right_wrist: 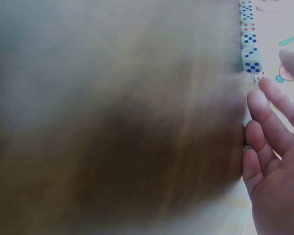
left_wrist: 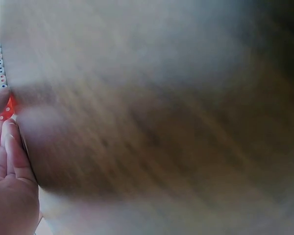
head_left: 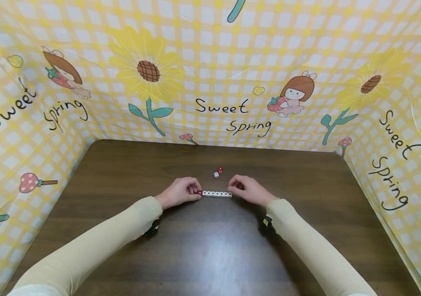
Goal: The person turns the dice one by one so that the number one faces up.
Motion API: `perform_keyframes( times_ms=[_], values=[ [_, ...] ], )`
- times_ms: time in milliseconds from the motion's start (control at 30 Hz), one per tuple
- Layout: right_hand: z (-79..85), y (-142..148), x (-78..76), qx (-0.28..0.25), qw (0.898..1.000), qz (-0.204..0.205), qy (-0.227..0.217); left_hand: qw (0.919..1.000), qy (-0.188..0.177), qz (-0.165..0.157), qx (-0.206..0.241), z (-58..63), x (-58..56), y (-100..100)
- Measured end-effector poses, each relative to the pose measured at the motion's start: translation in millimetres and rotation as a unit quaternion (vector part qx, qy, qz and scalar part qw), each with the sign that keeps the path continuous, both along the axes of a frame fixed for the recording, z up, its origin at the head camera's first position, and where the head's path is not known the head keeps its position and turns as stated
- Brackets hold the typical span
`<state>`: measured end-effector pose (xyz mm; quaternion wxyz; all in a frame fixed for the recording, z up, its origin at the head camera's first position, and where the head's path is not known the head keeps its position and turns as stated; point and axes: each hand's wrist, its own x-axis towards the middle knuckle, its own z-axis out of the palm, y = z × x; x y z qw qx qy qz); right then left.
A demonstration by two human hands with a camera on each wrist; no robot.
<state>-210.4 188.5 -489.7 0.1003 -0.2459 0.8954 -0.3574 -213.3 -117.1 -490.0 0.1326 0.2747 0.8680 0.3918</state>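
A straight row of white dice [head_left: 215, 194] with dark pips lies on the brown table. At the row's left end, my left hand [head_left: 180, 192] pinches a red die [left_wrist: 6, 110] between thumb and fingertips, close against the white ones. My right hand [head_left: 249, 190] is by the right end of the row. In the right wrist view its thumb and fingers [right_wrist: 264, 107] are apart near the end white die [right_wrist: 252, 60], with nothing seen held between them. Just behind the row are another white die [head_left: 216, 174] and another red die [head_left: 220, 169].
The wood-grain table [head_left: 140, 164] is enclosed at the back and sides by a yellow checked cloth [head_left: 214, 74] with flowers and lettering. Dark bands [head_left: 266, 222] sit at both wrists. Light glares off the table's front part.
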Motion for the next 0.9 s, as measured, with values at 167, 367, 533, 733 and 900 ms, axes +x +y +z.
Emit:
perform_keyframes(
  times_ms=[167, 367, 533, 733, 900],
  values=[
    [2.3, -6, -14.1, -0.005, 0.998, -0.065, 0.019, 1.0000, 0.000, -0.001, 0.008, 0.5, 1.1, 0],
    [3.7, -16, -32.9, -0.012, 0.994, -0.105, 0.012, 0.9999, -0.004, -0.003, 0.011, -0.2, 0.7, 0],
    [-0.2, -23, -44.2, -0.012, 0.994, -0.108, 0.002, 0.9999, -0.009, -0.004, 0.007, 1.2, 1.0, 0],
    [-3.3, -34, -53.1, 0.013, 0.995, -0.098, 0.024, 0.9999, -0.012, -0.001, 0.008, 2.5, 2.2, 1],
    [-2.1, -39, -56.0, 0.034, 0.994, -0.096, 0.036, 0.9999, -0.006, 0.001, 0.012, 2.6, 2.9, 1]
  ],
)
